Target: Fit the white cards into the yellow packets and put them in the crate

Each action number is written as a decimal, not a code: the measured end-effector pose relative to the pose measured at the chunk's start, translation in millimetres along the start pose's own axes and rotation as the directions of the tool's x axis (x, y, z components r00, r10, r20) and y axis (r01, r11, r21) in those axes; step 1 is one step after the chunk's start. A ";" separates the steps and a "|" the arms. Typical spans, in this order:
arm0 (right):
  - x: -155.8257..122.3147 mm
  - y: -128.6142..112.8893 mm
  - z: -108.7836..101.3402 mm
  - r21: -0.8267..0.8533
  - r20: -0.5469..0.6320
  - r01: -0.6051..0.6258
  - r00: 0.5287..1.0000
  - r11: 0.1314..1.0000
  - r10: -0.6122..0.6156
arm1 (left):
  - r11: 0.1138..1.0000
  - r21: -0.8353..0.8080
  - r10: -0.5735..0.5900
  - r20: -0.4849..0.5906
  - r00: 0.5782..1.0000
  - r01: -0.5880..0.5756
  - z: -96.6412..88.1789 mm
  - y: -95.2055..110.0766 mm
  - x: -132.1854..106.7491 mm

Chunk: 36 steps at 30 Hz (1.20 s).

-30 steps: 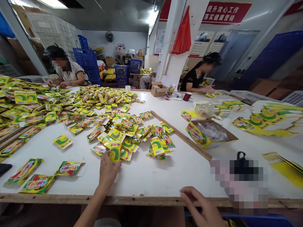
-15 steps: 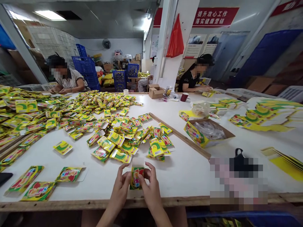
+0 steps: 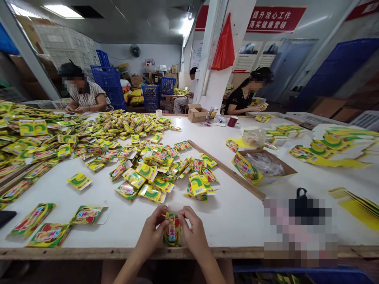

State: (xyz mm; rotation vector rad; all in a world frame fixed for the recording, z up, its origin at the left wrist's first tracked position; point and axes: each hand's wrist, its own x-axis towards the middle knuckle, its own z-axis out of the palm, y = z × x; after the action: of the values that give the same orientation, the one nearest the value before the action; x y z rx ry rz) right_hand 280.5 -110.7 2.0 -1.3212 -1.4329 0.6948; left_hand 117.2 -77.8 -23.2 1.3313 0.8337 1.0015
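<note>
At my far left a big heap (image 3: 38, 136) of yellow-green packs spreads over the white table (image 3: 121, 227), reaching back towards a person in a striped shirt (image 3: 93, 98), whose hands are near its far edge. Nearer me, a dark flat thing (image 3: 6, 217) lies at the left edge of view. Beside it three packs (image 3: 49, 235) lie near the table's front edge, and a single pack (image 3: 79, 181) lies apart, beyond them. Next comes a smaller pile (image 3: 148, 169), in front of me, its packs overlapping at all angles.

Just nearer than that pile, over the front edge, is the pack (image 3: 171, 232) I have in hand, its printed front facing me and its long side running away from me. My left hand (image 3: 151, 232) pinches its left side, thumb against curled fingers. My right hand (image 3: 194, 228) pinches its upper right corner between thumb and fingers. A pale flap (image 3: 175, 207) shows between my fingertips. I cannot tell whether the pack's lower end touches the table.

To the right a wooden strip (image 3: 227, 169) slants across the table; past it stands an open box (image 3: 265, 167) with clear plastic inside. Farther right lie flat cartons (image 3: 331, 148) and a yellow stack (image 3: 358, 207).
</note>
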 end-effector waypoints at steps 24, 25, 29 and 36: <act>7.7 -7.2 10.5 -0.074 -0.089 -0.064 0.994 0.995 0.057 | 0.987 0.158 0.045 -0.201 0.979 -0.013 11.5 17.4 11.5; 9.4 -8.1 10.7 -0.073 -0.086 -0.068 0.994 0.995 0.062 | 0.988 0.154 0.040 -0.209 0.977 -0.008 11.8 17.3 12.3; 10.2 -9.1 10.4 -0.062 -0.061 -0.090 0.994 0.994 0.086 | 0.990 0.140 0.022 -0.217 0.976 0.008 11.3 16.3 12.7; -1.7 -0.3 19.2 0.080 0.024 -0.053 0.998 0.995 0.051 | 0.979 0.203 0.067 -0.164 0.984 -0.032 5.0 12.7 2.4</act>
State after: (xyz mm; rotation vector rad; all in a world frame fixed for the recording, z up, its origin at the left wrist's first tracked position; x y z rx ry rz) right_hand 262.5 -108.2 -4.2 -1.2952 -1.3773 0.7955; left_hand 121.4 -77.9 -10.0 1.4566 1.0577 1.1050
